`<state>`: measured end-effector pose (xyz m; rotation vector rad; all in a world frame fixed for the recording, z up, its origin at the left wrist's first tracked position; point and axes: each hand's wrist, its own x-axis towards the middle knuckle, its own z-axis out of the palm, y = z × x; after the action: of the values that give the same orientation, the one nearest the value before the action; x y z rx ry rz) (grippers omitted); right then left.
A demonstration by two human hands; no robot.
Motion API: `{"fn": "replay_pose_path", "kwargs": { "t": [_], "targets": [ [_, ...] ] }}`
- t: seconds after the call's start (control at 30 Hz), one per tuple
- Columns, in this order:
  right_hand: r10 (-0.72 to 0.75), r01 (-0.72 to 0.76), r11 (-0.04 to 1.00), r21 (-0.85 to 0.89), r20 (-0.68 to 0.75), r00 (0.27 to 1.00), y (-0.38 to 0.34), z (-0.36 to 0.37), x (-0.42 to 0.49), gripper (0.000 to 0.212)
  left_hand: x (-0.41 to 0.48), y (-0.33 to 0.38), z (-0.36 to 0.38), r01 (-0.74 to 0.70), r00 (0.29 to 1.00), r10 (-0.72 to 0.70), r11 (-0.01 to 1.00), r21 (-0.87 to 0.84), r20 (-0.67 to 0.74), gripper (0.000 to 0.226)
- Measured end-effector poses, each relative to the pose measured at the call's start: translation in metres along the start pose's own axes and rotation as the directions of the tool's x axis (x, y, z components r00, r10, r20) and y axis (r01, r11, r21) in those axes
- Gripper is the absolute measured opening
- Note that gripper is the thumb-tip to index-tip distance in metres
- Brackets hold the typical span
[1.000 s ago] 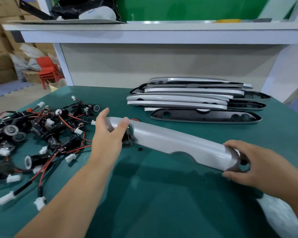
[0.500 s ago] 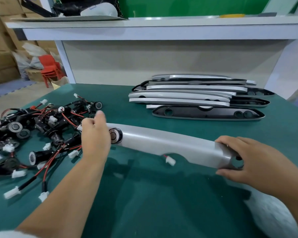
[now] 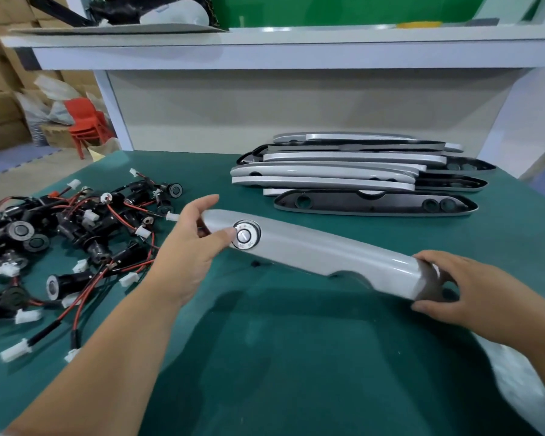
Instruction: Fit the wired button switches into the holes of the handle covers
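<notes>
- Seating looked like the step in hand. A button switch [image 3: 245, 236] sat in the hole near the left end of a silver handle cover [image 3: 328, 256], round metal face up and seemingly flush. Its body and wire were hidden under the cover.
- The left hand [image 3: 192, 247] pinched that end, with the thumb tip against the button's rim and the forefinger stretched over the far edge. The other fingers were out of sight.
- The right hand [image 3: 472, 287] was curled round the right end, fingers over the top and thumb on the near edge, beside an empty hole [image 3: 447, 286].
- The cover lay slantwise over the green table [image 3: 296, 357]; I could not tell whether it rested on it.
- Thumb pressure on one side of the rim could cock the switch in its hole, so that it only seemed home.
- The hidden wire could get pinched between cover and table if the cover were pressed down flat.
- The glossy cover could slip or twist between two end grips, and dragging it might scuff the finish.
- The loose switches [image 3: 76, 234] lay tangled to the left of the left hand. Pulling one out would likely drag its neighbours or snag a white connector.
- The stack of covers [image 3: 353, 171] sat well behind, near enough for a swung cover end to knock it.
</notes>
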<state>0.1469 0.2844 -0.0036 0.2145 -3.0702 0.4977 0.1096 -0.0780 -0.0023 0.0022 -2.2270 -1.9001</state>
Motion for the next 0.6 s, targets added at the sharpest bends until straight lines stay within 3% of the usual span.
{"fn": "replay_pose_path", "kwargs": {
  "t": [0.13,0.27,0.33,0.6],
  "targets": [
    [-0.137,0.144,0.988,0.05,-0.128,0.982,-0.029,0.007,0.002,0.071,-0.008,0.006,0.014,-0.005,1.0,0.004,0.999,-0.033,-0.021,0.043],
    [-0.327,0.362,0.93,0.065,-0.301,0.896,-0.091,0.019,0.005,0.047,-0.021,0.012,0.034,-0.051,0.998,0.051,0.999,-0.002,0.028,0.037],
    [-0.384,0.43,0.901,0.062,-0.347,0.856,-0.114,0.026,0.007,0.046,-0.028,0.015,0.043,-0.074,0.997,0.073,0.997,0.025,0.034,0.033],
    [-0.255,0.376,0.916,0.141,-0.518,0.816,-0.127,0.037,0.008,0.036,-0.043,0.026,0.063,-0.117,0.991,0.111,0.989,0.087,0.076,0.029]
  ]
}}
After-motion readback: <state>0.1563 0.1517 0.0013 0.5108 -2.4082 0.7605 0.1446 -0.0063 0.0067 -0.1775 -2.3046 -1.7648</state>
